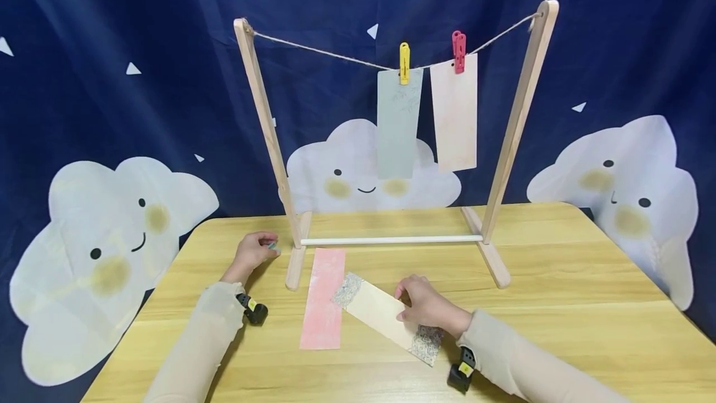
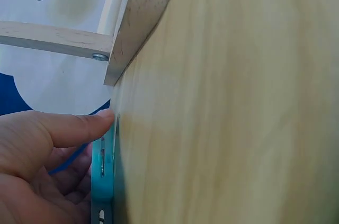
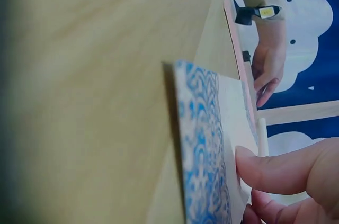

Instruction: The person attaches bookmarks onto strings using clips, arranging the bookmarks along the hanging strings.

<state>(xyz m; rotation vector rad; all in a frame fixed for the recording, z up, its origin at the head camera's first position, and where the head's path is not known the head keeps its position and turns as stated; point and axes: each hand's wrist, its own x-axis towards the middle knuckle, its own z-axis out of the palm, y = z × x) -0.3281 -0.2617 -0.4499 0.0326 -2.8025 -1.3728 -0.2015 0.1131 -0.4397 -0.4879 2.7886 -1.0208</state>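
Observation:
My left hand [image 1: 255, 251] is at the table's far left, beside the foot of a wooden frame. Thumb and fingers pinch a turquoise clothespin [image 2: 103, 173] lying along the tabletop; its lower end is cut off in the left wrist view. In the middle of the table, my right hand [image 1: 427, 305] pinches the long edge of a cream paper strip [image 1: 377, 308]. This strip has patterned ends, which look blue and white in the right wrist view. Its left end overlaps the edge of a pink paper strip [image 1: 323, 303] lying flat.
A string [image 1: 324, 51] sags between the frame's two posts [image 1: 517, 123]. From it hang a grey-green strip [image 1: 397, 135] under a yellow clothespin [image 1: 404, 64] and a pale pink strip [image 1: 455, 120] under a red clothespin [image 1: 459, 53]. A white rod [image 1: 391, 240] joins the feet.

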